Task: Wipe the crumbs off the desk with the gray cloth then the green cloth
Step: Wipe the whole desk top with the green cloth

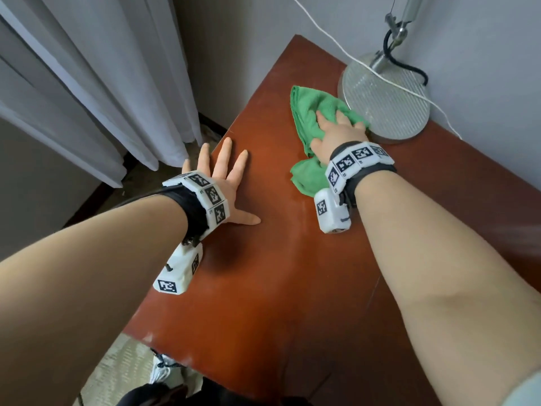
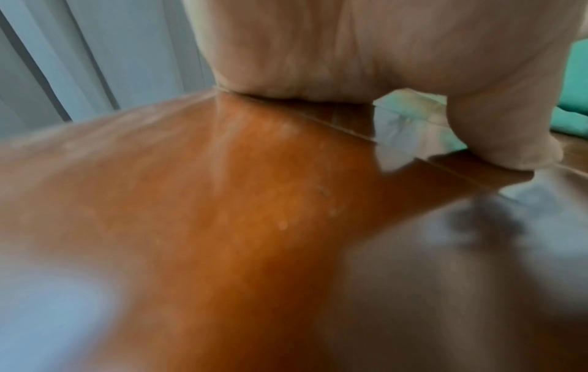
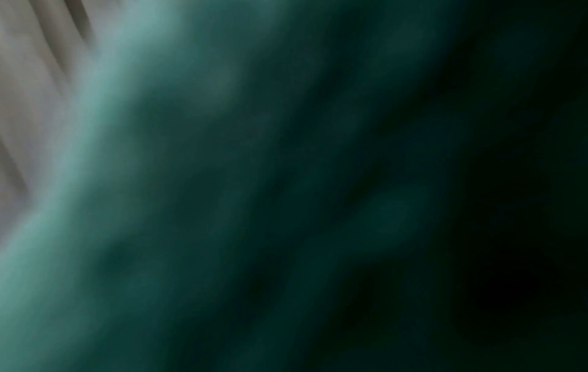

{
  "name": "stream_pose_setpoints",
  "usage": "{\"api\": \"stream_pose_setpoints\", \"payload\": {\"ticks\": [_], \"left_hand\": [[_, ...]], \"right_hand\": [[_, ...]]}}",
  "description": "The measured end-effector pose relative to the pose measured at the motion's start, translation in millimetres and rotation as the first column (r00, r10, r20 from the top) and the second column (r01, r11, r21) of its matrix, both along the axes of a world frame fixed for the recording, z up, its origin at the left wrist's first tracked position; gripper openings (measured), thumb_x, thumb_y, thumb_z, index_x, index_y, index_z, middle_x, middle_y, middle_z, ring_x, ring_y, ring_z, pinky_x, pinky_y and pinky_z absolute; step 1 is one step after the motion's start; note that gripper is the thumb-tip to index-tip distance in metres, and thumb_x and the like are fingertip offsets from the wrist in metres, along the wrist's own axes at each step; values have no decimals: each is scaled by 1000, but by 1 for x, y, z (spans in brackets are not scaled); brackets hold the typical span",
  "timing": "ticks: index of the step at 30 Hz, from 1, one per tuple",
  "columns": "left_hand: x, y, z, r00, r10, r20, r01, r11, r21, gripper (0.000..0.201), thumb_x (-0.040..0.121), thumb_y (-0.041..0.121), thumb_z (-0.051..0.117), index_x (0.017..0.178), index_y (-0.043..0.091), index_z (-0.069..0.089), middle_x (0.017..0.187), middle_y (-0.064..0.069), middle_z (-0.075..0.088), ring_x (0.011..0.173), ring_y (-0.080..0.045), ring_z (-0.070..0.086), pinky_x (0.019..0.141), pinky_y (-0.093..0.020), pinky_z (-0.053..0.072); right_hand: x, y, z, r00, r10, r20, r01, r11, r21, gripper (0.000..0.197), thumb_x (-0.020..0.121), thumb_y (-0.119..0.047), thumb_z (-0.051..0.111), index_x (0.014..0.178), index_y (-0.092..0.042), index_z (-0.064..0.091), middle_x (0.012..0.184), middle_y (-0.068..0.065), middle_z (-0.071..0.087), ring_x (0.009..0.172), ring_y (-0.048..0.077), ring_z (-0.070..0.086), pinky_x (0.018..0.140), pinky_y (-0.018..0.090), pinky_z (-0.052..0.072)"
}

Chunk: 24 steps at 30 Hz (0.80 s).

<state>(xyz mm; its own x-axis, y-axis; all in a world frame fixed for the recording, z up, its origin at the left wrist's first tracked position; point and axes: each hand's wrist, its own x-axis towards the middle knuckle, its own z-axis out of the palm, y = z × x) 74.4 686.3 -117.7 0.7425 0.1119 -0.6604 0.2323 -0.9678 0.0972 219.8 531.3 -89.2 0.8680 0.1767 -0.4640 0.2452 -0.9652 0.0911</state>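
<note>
The green cloth lies bunched at the far side of the red-brown desk, right against the lamp base. My right hand presses down on it, fingers dug into its folds, the outer ones covered by cloth. My left hand lies flat on the desk near its left edge, fingers spread, holding nothing. In the left wrist view the palm rests on the desk, with a strip of green cloth at the right and a few pale specks. The right wrist view is dark, blurred green cloth. No gray cloth shows.
A round metal lamp base stands at the desk's far right with a white cord running over it. Pale curtains hang left of the desk. The wall runs behind and to the right.
</note>
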Motion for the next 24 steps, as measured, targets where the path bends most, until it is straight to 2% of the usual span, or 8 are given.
{"api": "stream_pose_setpoints", "payload": {"ticks": [3,5,11,14,15,17,19,24], "left_hand": [[3,1,0,999,-1,-35,1,1000,6,123,64,80,54,140,33,-31,146,1,-41,139,-34,-25,114,-58,0],[4,2,-1,999,-7,-49,7,1000,2,123,64,80,53,139,33,-33,145,1,-42,139,-34,-26,114,-58,-1],[6,3,-4,996,-6,-88,5,1000,-4,123,65,80,52,136,34,-37,143,2,-45,138,-33,-29,113,-57,-7],[7,3,-5,995,-1,-103,0,1000,-5,122,66,80,53,136,34,-37,142,1,-46,137,-33,-30,113,-58,-7],[8,3,-5,994,0,-108,0,1000,0,122,66,79,52,136,34,-37,142,1,-46,137,-33,-31,113,-58,-7],[7,3,-4,994,2,-112,-1,1000,4,122,66,79,52,136,34,-37,142,1,-46,137,-33,-30,112,-58,-7],[6,4,-5,995,3,-99,-3,1000,3,123,66,79,53,136,34,-36,143,1,-45,138,-33,-29,113,-58,-6],[4,2,-1,999,-13,-40,14,1000,20,124,65,79,53,138,31,-35,147,0,-39,140,-34,-24,114,-57,-3]], "right_hand": [[28,30,-4,999,38,35,-35,995,-96,57,98,-27,30,150,-20,8,155,10,15,139,33,20,109,46,23],[42,50,-8,998,53,44,-48,992,-118,57,95,-27,32,148,-13,17,151,15,24,133,38,29,106,52,27],[72,79,2,977,184,107,-184,983,-4,57,95,-25,36,139,10,25,145,29,26,130,51,29,105,59,29],[77,86,14,960,244,139,-240,970,-51,62,91,-22,35,139,13,16,138,35,27,118,57,38,82,63,41],[80,85,16,948,279,152,-265,958,-109,61,91,-20,35,141,8,14,137,35,27,117,58,38,77,65,40],[83,80,22,939,318,130,-308,947,-89,57,93,-22,39,145,-8,19,144,25,26,128,50,32,95,63,33],[79,73,17,941,329,84,-333,942,42,56,94,-24,39,147,-22,22,151,14,24,134,39,25,108,50,26],[11,32,3,867,484,-117,-462,870,172,64,89,-33,46,145,-43,16,159,-5,1,138,37,14,115,35,16]]}}
